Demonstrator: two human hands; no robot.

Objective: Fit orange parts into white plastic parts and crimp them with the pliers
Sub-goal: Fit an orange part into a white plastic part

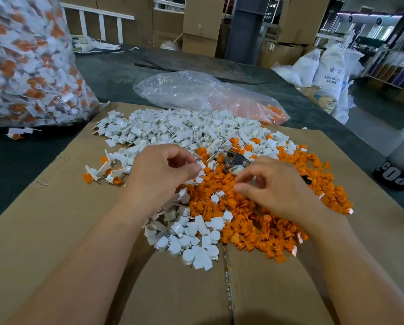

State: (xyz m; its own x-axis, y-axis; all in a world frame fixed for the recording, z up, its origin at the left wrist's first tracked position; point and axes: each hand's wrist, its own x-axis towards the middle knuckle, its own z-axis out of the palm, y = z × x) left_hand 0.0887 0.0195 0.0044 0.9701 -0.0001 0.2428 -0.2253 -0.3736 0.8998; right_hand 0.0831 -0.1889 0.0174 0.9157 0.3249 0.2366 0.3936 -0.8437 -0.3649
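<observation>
Cardboard worktop (55, 231): left hand (158, 170) pinches white part (201, 164); right hand (273, 186) curls, contents unclear. Seat orange part (219, 181) squarely.

The right hand (283, 186) hides most of the pliers (235, 160); the left bag (27, 62) is blurred.

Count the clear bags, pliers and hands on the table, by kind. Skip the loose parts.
Clear bags: 2, the full bag and the flat bag
Pliers: 1
Hands: 2, the left hand and the right hand
Total: 5
</observation>
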